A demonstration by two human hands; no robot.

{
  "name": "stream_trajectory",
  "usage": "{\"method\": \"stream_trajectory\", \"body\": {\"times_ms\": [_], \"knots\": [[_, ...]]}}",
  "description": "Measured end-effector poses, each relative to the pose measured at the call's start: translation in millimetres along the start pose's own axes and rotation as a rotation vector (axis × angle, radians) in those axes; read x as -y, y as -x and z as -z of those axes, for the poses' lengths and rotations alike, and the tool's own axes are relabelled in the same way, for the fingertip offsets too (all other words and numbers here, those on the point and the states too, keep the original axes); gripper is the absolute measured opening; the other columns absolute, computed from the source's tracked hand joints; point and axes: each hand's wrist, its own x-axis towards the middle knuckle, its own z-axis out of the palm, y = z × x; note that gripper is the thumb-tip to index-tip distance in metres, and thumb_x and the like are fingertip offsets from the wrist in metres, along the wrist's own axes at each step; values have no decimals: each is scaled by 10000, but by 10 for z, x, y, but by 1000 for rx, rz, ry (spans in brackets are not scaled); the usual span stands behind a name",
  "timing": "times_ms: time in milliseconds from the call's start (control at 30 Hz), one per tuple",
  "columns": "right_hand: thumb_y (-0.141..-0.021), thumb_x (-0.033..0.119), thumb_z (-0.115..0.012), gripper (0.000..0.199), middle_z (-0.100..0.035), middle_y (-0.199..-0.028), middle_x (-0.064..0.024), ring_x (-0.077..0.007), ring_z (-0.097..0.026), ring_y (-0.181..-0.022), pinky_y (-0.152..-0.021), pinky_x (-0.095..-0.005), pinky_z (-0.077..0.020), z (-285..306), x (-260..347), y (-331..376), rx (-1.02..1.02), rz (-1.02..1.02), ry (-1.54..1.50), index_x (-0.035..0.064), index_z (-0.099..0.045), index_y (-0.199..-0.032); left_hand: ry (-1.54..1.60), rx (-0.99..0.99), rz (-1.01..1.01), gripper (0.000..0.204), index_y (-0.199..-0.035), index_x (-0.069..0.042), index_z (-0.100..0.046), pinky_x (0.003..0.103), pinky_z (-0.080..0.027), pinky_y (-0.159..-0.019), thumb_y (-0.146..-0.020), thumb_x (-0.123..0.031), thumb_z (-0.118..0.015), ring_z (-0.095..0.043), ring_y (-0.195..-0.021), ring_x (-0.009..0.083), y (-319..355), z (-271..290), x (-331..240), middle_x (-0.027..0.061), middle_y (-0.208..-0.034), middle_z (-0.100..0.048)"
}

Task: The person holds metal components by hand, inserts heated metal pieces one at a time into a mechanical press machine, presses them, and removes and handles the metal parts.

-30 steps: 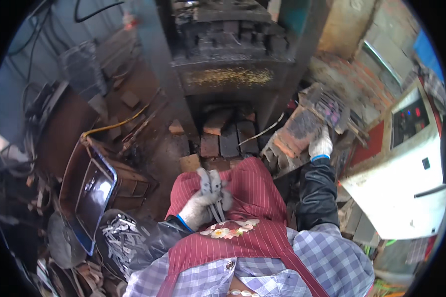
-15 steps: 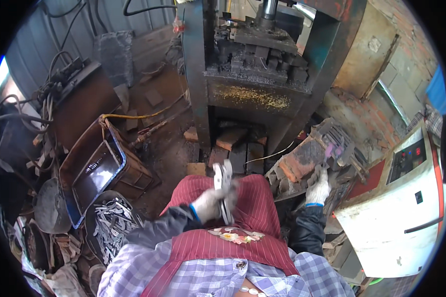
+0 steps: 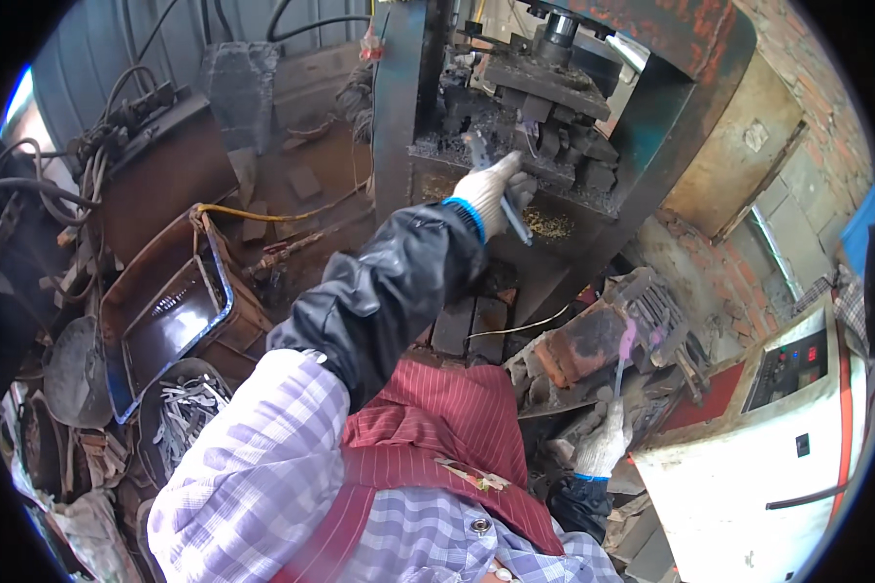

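My left hand (image 3: pixel 496 189), in a white glove with a blue cuff, reaches forward to the front edge of the press (image 3: pixel 642 136). Its fingers are closed around a long grey metal piece (image 3: pixel 516 220), which sticks out above and below the fist; its exact kind is unclear. Above the fist, blackened die blocks (image 3: pixel 554 107) sit under the shiny ram (image 3: pixel 559 29). At the right, my gloved right hand (image 3: pixel 605 442) is closed on a thin metal bar (image 3: pixel 624 352), held upright, its upper end glowing pink. Beside the bar stands a brick-lined heater (image 3: pixel 578 350) with a purple glow in it.
A white control cabinet (image 3: pixel 739 466) stands close on the right. To my left are a rusty bin (image 3: pixel 219 321) with dark liquid and a basin of grey metal strips (image 3: pixel 187 418). A yellow hose (image 3: pixel 262 216) crosses the floor; bricks lie under the press.
My left hand has moved from over my lap forward to the press, carrying the metal piece. My right hand has drawn back from the heater, and a pink-glowing bar now shows in it.
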Motion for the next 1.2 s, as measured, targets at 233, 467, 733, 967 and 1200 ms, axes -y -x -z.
{"method": "stream_trajectory", "body": {"times_ms": [233,467,733,967,1200], "knots": [[-953,277,-541,320,-494,-592,21,-48,-397,-419,-379,-195,-289,-291,291,24,166,74,68,-30,-621,-998,-72,-83,-138,148,-960,1,-576,273,-523,-564,-863,-87,-645,-628,-715,213,-566,-221,144,95,-798,-606],[-952,292,-538,359,-499,-622,12,-57,-412,-462,-405,-201,-307,-1250,548,-373,528,179,154,-51,-632,-1006,21,201,-14,159,-1006,40,-529,260,-487,-591,-883,-47,-579,-578,-694,156,-91,346,208,96,-858,-588],[-928,238,-584,306,-550,-664,1,-87,-467,-495,-420,-234,-371,-2601,263,-1007,678,40,-160,-57,-636,-990,-62,-357,-256,243,-1098,19,-533,230,-479,-643,-873,-49,-594,-592,-723,136,1757,1918,-827,92,-928,-620],[-902,207,-590,247,-631,-744,-45,-107,-545,-553,-436,-232,-445,-3266,201,-1089,603,-73,-146,-27,-653,-947,-211,-1023,-505,312,-1165,-24,-527,366,-490,-796,-893,-165,-589,-616,-879,220,2739,4956,-1950,82,-1002,-627],[-957,295,-540,375,-581,-657,-10,-81,-492,-466,-417,-205,-394,-3386,108,-1443,707,-246,-108,-62,-639,-1015,-210,-432,-473,413,-1308,34,-378,466,-402,-1018,-973,-204,-419,-539,-1147,353,2868,4352,-1470,206,-1313,-481]]}}
